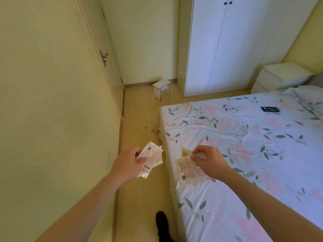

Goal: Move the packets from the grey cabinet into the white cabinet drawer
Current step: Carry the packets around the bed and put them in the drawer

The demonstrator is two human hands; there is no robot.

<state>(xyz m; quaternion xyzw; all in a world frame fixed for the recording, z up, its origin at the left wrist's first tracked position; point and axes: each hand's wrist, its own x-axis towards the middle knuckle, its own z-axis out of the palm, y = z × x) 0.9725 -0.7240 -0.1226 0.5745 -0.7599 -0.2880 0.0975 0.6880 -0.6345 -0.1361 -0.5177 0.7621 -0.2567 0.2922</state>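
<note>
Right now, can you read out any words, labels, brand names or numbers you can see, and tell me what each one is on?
No text can be read.
Clear plastic packets in the left hand: dark marks and fine print, too blurred to read.
Clear plastic packet with a yellow patch in the right hand: rows of small print, too small to read.
Dark flat rectangular object on the floral bedsheet: a pale mark, not legible.

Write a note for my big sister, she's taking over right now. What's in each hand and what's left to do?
Left hand: holds a bunch of clear packets over the floor.
Right hand: pinches more packets at the edge of the bed.
Done: both loads are picked up and being carried.
Left: take them to the white cabinet drawer; a white drawer unit stands beyond the bed, its drawers looking closed. Open one, drop them in.
</note>
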